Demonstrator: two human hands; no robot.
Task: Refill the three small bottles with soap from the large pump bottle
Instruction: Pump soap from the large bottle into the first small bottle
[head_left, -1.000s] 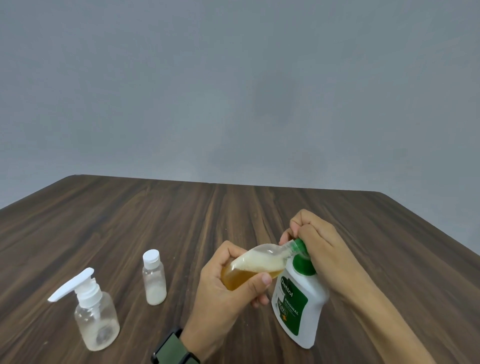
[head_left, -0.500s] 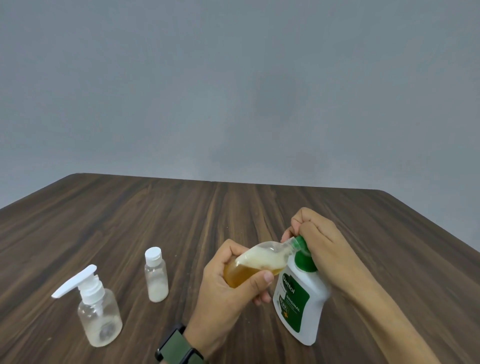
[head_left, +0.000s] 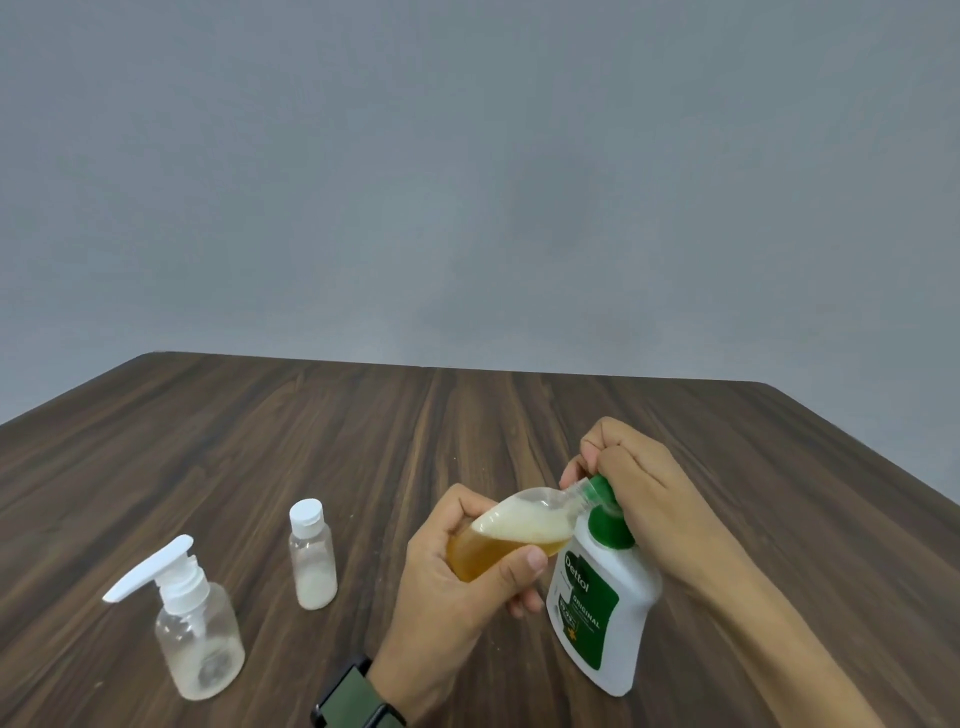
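Soap refill, filling step under way. Large pump bottle (head_left: 605, 605), white with a green label, stands on the tabletop (head_left: 363, 431) at near right, leaning a little. My right hand (head_left: 631, 488) sits on top of its green pump head (head_left: 602, 506), fingers (head_left: 602, 441) curled down over it. My left hand (head_left: 457, 571) holds a clear small bottle (head_left: 514, 535) tipped on its side, thumb and fingers wrapped round the body, open neck up against the pump spout.

Contents: amber liquid in the lower part, pale foam above it. I judge it roughly half full or a bit more; the foam makes the true level hard to read.

Next move, as I judge it: more pump strokes while the neck stays tight to the spout, then level the bottle before pulling away, since a drip at the neck looks likely. Its cap is not in sight.

Count:
- Large pump bottles: one.
- Small bottles: three. One in hand; one capped bottle (head_left: 311, 564) upright at centre left with whitish residue low down; one small pump-top bottle (head_left: 195, 631) at far left, nearly empty.
- Hands: two. Green watch strap (head_left: 353, 699) on the left wrist.
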